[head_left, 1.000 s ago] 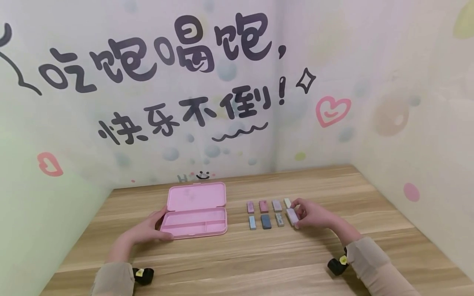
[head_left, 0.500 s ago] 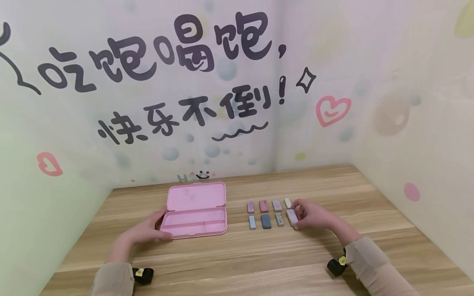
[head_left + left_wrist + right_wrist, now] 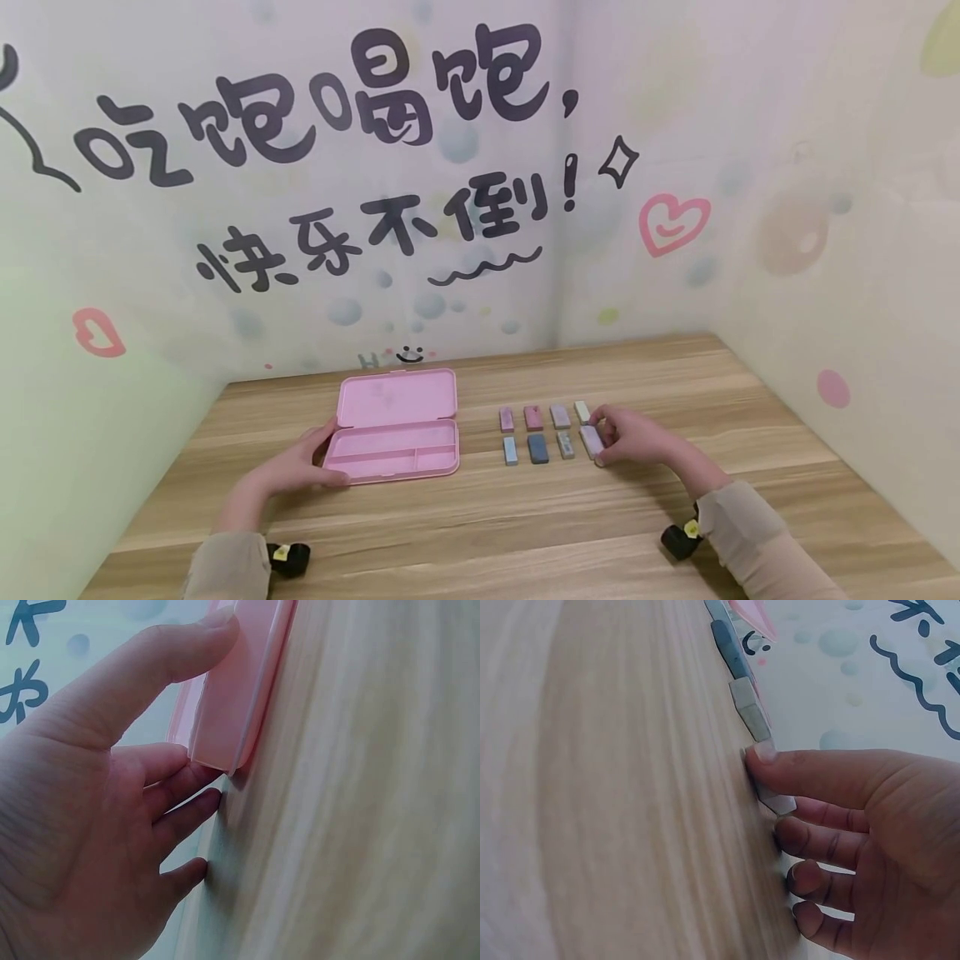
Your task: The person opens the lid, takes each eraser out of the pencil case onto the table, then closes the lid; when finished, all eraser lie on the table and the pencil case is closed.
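A pink pencil case (image 3: pixel 397 398) lies on the table with its lid folded back; its base has three compartments with nothing in them. My left hand (image 3: pixel 294 463) holds the case's left end, thumb along the front side (image 3: pixel 251 694) and fingers at the end and behind. To the right are two rows of small block erasers. At the right end of the front row, my right hand (image 3: pixel 641 435) pinches a lilac eraser (image 3: pixel 591 440) between thumb and fingers. In the right wrist view, the thumb covers part of that eraser (image 3: pixel 778 803), which is down at the tabletop.
Behind stand a purple (image 3: pixel 507 418), a pink (image 3: pixel 533 417), a pale lilac (image 3: pixel 560 416) and a white eraser (image 3: pixel 582 411). In front are a light blue (image 3: pixel 511 451), a dark blue (image 3: pixel 538 448) and a patterned grey eraser (image 3: pixel 566 444). Printed walls enclose the wooden table (image 3: pixel 450 533).
The lilac eraser has come down slightly and lies flatter in line with its row, still in my right hand's pinch. My left hand stays on the pencil case.
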Demonstrator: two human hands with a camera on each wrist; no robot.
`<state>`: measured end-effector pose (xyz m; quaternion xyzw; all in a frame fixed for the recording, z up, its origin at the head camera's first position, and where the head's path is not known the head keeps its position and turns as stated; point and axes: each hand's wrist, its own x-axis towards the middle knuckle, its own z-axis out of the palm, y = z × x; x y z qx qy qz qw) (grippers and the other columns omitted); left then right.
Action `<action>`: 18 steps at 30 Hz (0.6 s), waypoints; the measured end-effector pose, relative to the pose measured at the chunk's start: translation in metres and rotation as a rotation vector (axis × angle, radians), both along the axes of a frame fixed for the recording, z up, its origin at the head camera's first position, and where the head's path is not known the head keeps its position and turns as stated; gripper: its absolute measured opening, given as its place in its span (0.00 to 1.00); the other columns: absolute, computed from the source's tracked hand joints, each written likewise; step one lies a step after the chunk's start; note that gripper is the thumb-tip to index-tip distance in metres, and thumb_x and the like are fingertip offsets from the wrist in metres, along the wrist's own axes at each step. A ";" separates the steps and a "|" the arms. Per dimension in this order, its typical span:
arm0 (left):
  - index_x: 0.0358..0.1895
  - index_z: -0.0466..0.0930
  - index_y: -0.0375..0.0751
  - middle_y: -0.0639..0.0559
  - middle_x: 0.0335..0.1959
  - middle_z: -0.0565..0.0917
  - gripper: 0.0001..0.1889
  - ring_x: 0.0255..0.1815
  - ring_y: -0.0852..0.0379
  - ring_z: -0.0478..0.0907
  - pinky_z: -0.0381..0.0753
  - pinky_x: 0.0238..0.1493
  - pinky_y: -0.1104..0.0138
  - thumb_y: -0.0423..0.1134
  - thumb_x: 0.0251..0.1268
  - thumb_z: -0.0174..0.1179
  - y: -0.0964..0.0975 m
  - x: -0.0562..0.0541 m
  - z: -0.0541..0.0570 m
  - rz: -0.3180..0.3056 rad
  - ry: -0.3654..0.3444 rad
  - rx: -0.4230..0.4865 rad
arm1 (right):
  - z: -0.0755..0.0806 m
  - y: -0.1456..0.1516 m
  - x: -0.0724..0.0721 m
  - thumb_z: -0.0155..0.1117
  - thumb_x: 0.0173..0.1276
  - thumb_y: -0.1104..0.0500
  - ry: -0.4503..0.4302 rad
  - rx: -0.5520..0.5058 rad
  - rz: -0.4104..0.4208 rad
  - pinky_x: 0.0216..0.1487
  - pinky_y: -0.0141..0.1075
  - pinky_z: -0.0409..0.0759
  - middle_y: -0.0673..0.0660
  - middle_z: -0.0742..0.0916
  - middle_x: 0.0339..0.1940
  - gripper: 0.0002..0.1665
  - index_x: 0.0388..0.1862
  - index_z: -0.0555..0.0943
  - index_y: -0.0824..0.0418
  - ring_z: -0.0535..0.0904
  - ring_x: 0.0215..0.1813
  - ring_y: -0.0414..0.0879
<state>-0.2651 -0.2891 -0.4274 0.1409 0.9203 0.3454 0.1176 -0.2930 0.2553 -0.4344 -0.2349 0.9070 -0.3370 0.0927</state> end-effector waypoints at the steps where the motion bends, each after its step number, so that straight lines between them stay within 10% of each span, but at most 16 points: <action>1: 0.77 0.43 0.34 0.28 0.73 0.50 0.58 0.71 0.30 0.49 0.54 0.65 0.37 0.50 0.50 0.72 0.000 0.000 0.000 0.000 0.000 -0.002 | 0.000 0.000 0.000 0.77 0.51 0.60 0.001 0.002 -0.002 0.28 0.33 0.69 0.50 0.77 0.24 0.31 0.51 0.73 0.67 0.71 0.27 0.42; 18: 0.77 0.42 0.36 0.29 0.74 0.48 0.58 0.72 0.30 0.47 0.53 0.64 0.36 0.52 0.50 0.72 -0.001 -0.001 -0.002 0.010 -0.022 0.013 | 0.013 -0.001 -0.001 0.75 0.54 0.58 -0.063 0.001 0.020 0.29 0.35 0.73 0.52 0.80 0.27 0.36 0.57 0.71 0.69 0.74 0.29 0.44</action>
